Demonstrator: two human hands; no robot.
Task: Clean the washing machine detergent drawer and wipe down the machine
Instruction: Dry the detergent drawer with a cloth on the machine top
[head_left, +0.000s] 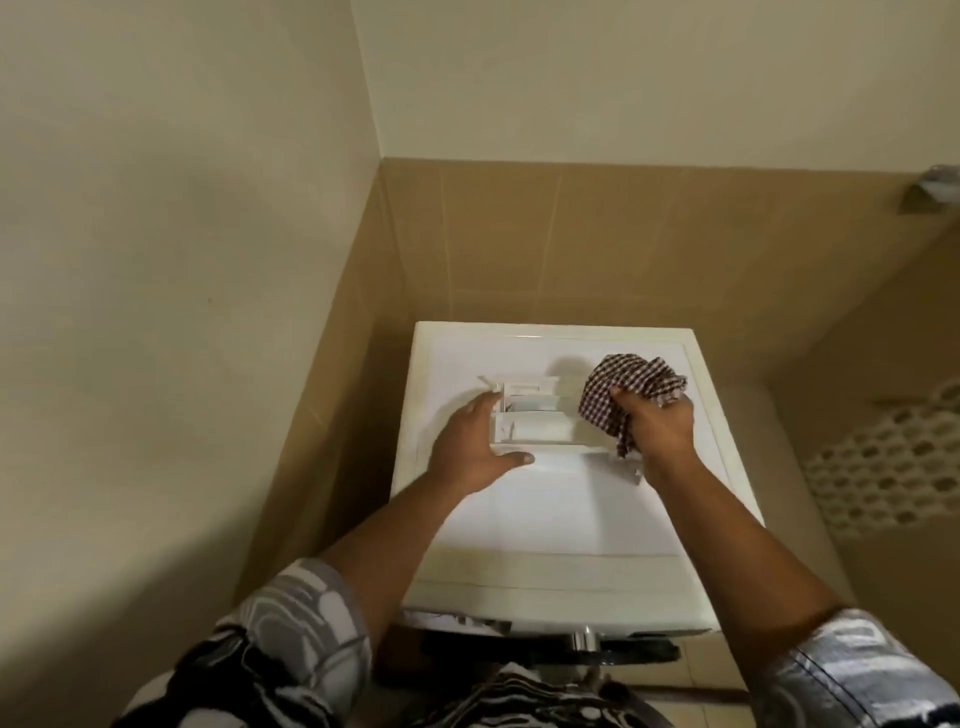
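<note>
The white detergent drawer (535, 421) lies on top of the white washing machine (561, 530), taken out of its slot. My left hand (475, 449) holds the drawer at its left end, fingers along the side and thumb stretched across the front. My right hand (657, 423) grips a bunched red-and-white checked cloth (631, 387) just right of the drawer, with a corner of the cloth hanging down over the drawer's right end. The machine's front panel and door show only as a dark strip at the bottom edge.
The machine stands in a corner, with a cream wall on the left and tan tiles (545, 239) behind. A white perforated basket or mat (893, 467) sits to the right. A metal fixture (932, 189) juts from the wall at upper right.
</note>
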